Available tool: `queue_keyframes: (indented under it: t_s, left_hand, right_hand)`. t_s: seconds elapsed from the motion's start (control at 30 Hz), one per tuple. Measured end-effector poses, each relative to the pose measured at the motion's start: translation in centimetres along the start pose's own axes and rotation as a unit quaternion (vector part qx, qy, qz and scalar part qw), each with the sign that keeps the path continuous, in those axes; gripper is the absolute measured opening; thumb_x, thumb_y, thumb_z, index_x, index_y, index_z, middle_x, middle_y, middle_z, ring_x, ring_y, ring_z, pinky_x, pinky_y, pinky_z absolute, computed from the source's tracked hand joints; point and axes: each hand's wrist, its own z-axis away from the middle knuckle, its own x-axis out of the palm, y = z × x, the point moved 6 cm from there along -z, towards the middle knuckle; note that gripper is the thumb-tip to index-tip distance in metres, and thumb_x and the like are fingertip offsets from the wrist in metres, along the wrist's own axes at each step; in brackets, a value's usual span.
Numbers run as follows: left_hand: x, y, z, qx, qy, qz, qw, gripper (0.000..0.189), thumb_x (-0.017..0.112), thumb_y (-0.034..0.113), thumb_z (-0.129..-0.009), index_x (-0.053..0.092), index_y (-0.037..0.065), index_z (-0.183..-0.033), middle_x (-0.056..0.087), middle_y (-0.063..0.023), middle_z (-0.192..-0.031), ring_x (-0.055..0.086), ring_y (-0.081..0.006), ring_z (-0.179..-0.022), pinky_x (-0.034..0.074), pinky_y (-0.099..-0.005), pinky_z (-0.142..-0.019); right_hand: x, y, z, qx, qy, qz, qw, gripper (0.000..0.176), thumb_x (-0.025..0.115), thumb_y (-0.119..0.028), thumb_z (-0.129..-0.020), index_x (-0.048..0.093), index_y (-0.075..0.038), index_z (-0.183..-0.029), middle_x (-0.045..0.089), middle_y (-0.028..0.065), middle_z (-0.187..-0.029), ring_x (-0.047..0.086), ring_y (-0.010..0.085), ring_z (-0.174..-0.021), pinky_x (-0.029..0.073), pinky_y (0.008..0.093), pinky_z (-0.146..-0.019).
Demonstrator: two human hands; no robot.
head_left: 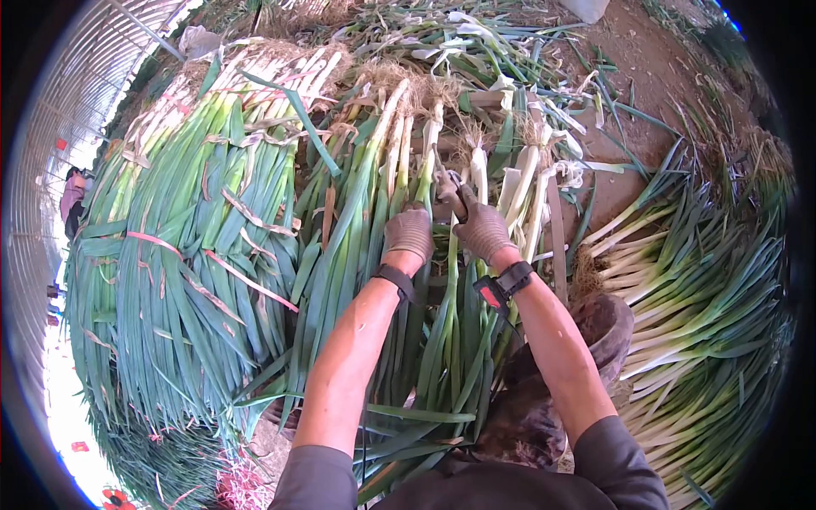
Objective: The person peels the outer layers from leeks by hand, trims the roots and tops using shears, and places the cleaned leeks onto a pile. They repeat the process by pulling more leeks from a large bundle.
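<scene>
Both of my hands wear brownish gloves. My left hand [409,231] is closed around the stalk of a green onion [431,149], whose white root end points up and away from me. Just to the right, my right hand [478,223] is closed close to that stalk, its fingers bent round a small dark object that I cannot make out. More long green onions [344,229] lie side by side to the left of my hands. Several with thick white stems [531,183] lie just beyond and right of my right hand.
Large bundles of green onions [161,255] tied with pink bands fill the left. A loose pile [680,297] spreads along the right. Stripped leaves [476,42] litter the far side. My knee [608,327] is beside my right forearm. A curved ribbed wall [51,170] stands far left.
</scene>
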Motion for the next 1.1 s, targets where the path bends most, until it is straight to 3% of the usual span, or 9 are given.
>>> queue_keyframes:
  t_s: [0.2, 0.47, 0.57, 0.7, 0.73, 0.83, 0.97, 1.0, 1.1]
  left_hand:
    - [0.4, -0.6, -1.1, -0.039, 0.013, 0.042, 0.998, 0.020, 0.067, 0.014, -0.082, 0.067, 0.005, -0.100, 0.073, -0.0192, -0.094, 0.073, -0.0367, -0.085, 0.058, -0.0470, -0.074]
    - [0.7, -1.0, -1.6, -0.075, 0.006, 0.084, 0.994, 0.031, 0.075, 0.025, -0.081, 0.065, 0.007, -0.104, 0.072, -0.0186, -0.102, 0.071, -0.0360, -0.094, 0.056, -0.0480, -0.081]
    - [0.7, -1.0, -1.7, -0.105, -0.060, 0.087, 0.989, 0.040, 0.078, 0.031, -0.078, 0.064, 0.007, -0.108, 0.071, -0.0191, -0.107, 0.070, -0.0358, -0.098, 0.056, -0.0477, -0.083]
    - [1.0, -0.6, -1.7, -0.107, -0.102, 0.090, 0.985, 0.044, 0.079, 0.035, -0.077, 0.065, 0.007, -0.108, 0.072, -0.0188, -0.106, 0.070, -0.0358, -0.099, 0.056, -0.0465, -0.085]
    - [1.1, -0.4, -1.7, -0.105, -0.113, 0.094, 0.983, 0.045, 0.079, 0.035, -0.077, 0.066, 0.006, -0.109, 0.072, -0.0189, -0.106, 0.070, -0.0357, -0.100, 0.056, -0.0462, -0.086]
    - [1.5, 0.1, -1.1, -0.110, -0.143, 0.114, 0.977, 0.045, 0.078, 0.036, -0.077, 0.067, 0.006, -0.109, 0.072, -0.0195, -0.104, 0.070, -0.0356, -0.100, 0.055, -0.0459, -0.087]
    - [2.1, 1.2, -0.2, -0.109, -0.161, 0.120, 0.973, 0.044, 0.078, 0.037, -0.076, 0.069, 0.007, -0.107, 0.072, -0.0201, -0.104, 0.070, -0.0360, -0.100, 0.055, -0.0463, -0.088]
    - [1.9, 1.6, 0.3, -0.094, -0.152, 0.124, 0.976, 0.042, 0.078, 0.036, -0.077, 0.070, 0.007, -0.106, 0.072, -0.0198, -0.103, 0.070, -0.0359, -0.100, 0.055, -0.0461, -0.087]
    - [2.3, 2.8, 2.4, -0.053, -0.134, 0.135, 0.980, 0.037, 0.077, 0.033, -0.078, 0.070, 0.008, -0.104, 0.072, -0.0188, -0.101, 0.070, -0.0357, -0.098, 0.056, -0.0455, -0.085]
  right_hand:
    - [-0.9, 0.0, -4.0, 0.000, 0.010, 0.021, 1.000, 0.063, 0.066, -0.027, -0.085, 0.042, -0.011, -0.141, 0.069, 0.0270, -0.103, 0.067, 0.0453, -0.095, 0.053, 0.0524, -0.084]
    - [-1.1, -0.1, -9.0, 0.004, 0.045, 0.022, 0.999, 0.060, 0.065, -0.024, -0.082, 0.046, -0.015, -0.138, 0.070, 0.0254, -0.098, 0.068, 0.0442, -0.091, 0.054, 0.0527, -0.081]
    - [-1.0, 0.1, -9.6, -0.014, 0.040, 0.024, 0.999, 0.061, 0.065, -0.024, -0.082, 0.046, -0.015, -0.139, 0.070, 0.0252, -0.098, 0.068, 0.0440, -0.091, 0.054, 0.0525, -0.081]
    - [-1.4, 0.4, -8.0, -0.012, 0.059, 0.000, 0.998, 0.061, 0.064, -0.022, -0.082, 0.045, -0.015, -0.140, 0.070, 0.0255, -0.099, 0.068, 0.0437, -0.091, 0.054, 0.0516, -0.082]
    - [-1.4, 0.4, -7.4, -0.049, 0.062, 0.000, 0.997, 0.062, 0.063, -0.021, -0.082, 0.045, -0.014, -0.141, 0.070, 0.0263, -0.099, 0.068, 0.0444, -0.092, 0.054, 0.0524, -0.082]
    - [-1.6, 2.1, -5.9, -0.009, 0.057, -0.021, 0.998, 0.062, 0.063, -0.020, -0.082, 0.045, -0.013, -0.141, 0.069, 0.0271, -0.099, 0.067, 0.0458, -0.092, 0.053, 0.0535, -0.082]
    - [-3.3, 1.9, 0.0, -0.002, 0.011, -0.029, 1.000, 0.069, 0.067, -0.019, -0.079, 0.046, -0.010, -0.144, 0.068, 0.0290, -0.100, 0.066, 0.0456, -0.093, 0.052, 0.0502, -0.084]
    - [-3.3, 2.4, 1.3, -0.033, 0.031, -0.023, 0.999, 0.072, 0.065, -0.017, -0.077, 0.042, -0.013, -0.146, 0.069, 0.0272, -0.093, 0.066, 0.0468, -0.089, 0.052, 0.0543, -0.081]
    - [-2.9, 3.9, 5.9, -0.005, -0.040, -0.023, 0.999, 0.077, 0.065, -0.017, -0.077, 0.040, -0.014, -0.149, 0.068, 0.0292, -0.095, 0.066, 0.0468, -0.088, 0.052, 0.0533, -0.081]
